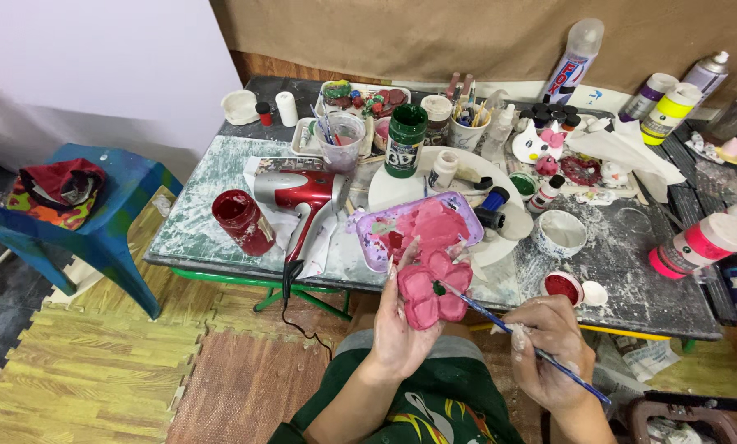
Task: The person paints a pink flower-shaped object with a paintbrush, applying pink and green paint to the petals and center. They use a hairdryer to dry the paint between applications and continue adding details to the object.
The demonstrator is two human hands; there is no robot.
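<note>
My left hand [397,325] holds up a flower-shaped plaster piece [432,294] coated in pink-red paint, gripped from below and the left. My right hand [549,349] grips a thin blue-handled paintbrush [516,335] whose tip touches the flower's middle. Just beyond the flower lies a purple tray [376,226] smeared with pink paint on the paint-stained low table [212,205].
A red-and-silver hair dryer [302,197] and a dark red jar [242,222] stand at the table's left. A green paint bottle [405,140], cups of brushes, small pots, spray cans [574,62] and painted figures crowd the back and right. A blue stool [97,222] stands at the left on foam mats.
</note>
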